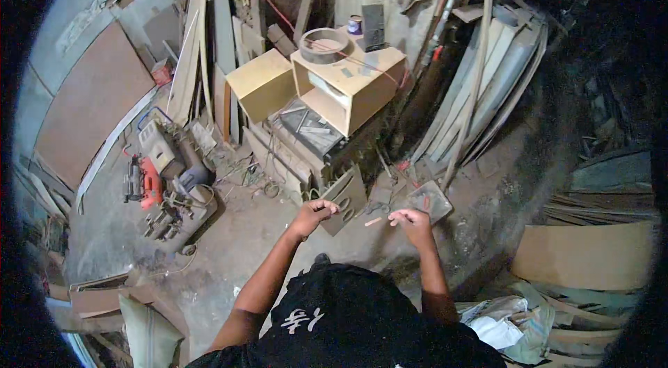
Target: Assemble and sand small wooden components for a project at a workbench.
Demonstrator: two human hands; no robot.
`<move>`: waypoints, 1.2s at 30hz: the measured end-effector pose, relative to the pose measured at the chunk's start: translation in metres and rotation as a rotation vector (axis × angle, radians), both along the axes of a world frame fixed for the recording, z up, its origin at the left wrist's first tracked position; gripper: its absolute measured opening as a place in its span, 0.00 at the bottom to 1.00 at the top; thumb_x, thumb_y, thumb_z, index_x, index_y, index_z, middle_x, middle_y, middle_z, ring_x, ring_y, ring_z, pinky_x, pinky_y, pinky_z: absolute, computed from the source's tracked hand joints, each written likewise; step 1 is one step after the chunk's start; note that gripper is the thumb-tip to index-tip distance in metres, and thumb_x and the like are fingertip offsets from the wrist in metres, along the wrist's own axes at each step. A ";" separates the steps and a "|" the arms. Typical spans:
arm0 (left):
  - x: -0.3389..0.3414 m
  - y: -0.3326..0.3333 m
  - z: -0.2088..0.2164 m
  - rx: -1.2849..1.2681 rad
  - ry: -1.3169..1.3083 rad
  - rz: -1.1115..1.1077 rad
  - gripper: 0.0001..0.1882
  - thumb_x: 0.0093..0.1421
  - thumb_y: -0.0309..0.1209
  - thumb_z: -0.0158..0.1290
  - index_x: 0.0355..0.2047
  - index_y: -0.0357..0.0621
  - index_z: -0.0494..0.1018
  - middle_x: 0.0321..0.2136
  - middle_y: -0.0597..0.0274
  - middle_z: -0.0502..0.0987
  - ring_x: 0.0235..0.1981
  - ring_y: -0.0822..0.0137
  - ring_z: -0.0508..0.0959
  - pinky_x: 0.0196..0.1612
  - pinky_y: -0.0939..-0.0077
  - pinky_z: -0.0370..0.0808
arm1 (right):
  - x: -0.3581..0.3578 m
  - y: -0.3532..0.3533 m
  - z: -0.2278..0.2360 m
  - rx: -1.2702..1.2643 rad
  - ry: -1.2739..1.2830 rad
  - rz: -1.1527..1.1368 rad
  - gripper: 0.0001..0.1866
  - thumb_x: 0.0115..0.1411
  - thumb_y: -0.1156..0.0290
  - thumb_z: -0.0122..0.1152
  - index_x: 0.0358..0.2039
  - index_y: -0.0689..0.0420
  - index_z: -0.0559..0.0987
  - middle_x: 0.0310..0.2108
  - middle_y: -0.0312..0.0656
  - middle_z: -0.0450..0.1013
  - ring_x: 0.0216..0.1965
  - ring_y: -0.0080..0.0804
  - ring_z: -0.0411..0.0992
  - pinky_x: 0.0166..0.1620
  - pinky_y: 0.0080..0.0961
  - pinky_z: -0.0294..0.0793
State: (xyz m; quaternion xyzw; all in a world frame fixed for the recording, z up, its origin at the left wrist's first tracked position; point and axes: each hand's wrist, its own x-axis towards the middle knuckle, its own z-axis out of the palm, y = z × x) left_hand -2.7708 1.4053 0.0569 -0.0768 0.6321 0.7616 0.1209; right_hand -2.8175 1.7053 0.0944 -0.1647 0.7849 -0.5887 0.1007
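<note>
My left hand (317, 216) is closed in a pinch in front of my body. Two dark rings (348, 210), like scissor handles, show right beside its fingertips; whether the fingers hold them I cannot tell. To the right, my right hand (412, 220) has bent fingers that are slightly apart, with nothing visible in them. A small pale strip (373, 222) shows between the hands, a short gap from the right fingertips. Behind the left hand a flat greyish board (346, 190) leans at a slant.
Ahead stands an open wooden box (379, 90) carrying a round ring-shaped form (323, 44) and a can (355, 24). Power tools (163, 166) with cords lie at left. A shallow tray (429, 202) sits past my right hand. Long boards (480, 83) lean at back right.
</note>
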 end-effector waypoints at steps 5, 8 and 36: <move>-0.003 -0.010 0.074 0.050 0.053 -0.061 0.13 0.62 0.32 0.52 0.44 0.37 0.74 0.35 0.66 0.78 0.38 0.74 0.76 0.44 0.78 0.72 | -0.001 -0.091 0.035 -0.173 -0.052 0.225 0.15 0.57 0.71 0.60 0.45 0.60 0.76 0.37 0.43 0.76 0.35 0.28 0.75 0.36 0.24 0.74; -0.014 -0.029 0.089 0.018 0.088 -0.120 0.12 0.61 0.29 0.51 0.42 0.35 0.74 0.35 0.65 0.78 0.38 0.74 0.77 0.44 0.77 0.74 | -0.013 -0.121 0.064 0.264 0.524 0.357 0.25 0.53 0.70 0.62 0.52 0.51 0.71 0.37 0.41 0.73 0.33 0.35 0.74 0.35 0.30 0.75; 0.010 -0.080 0.088 -0.175 0.178 -0.071 0.06 0.56 0.22 0.48 0.25 0.37 0.75 0.22 0.64 0.77 0.26 0.75 0.76 0.33 0.79 0.74 | -0.023 -0.153 0.060 0.646 1.039 0.658 0.24 0.58 0.67 0.48 0.54 0.26 0.67 0.33 0.42 0.71 0.35 0.40 0.74 0.36 0.34 0.72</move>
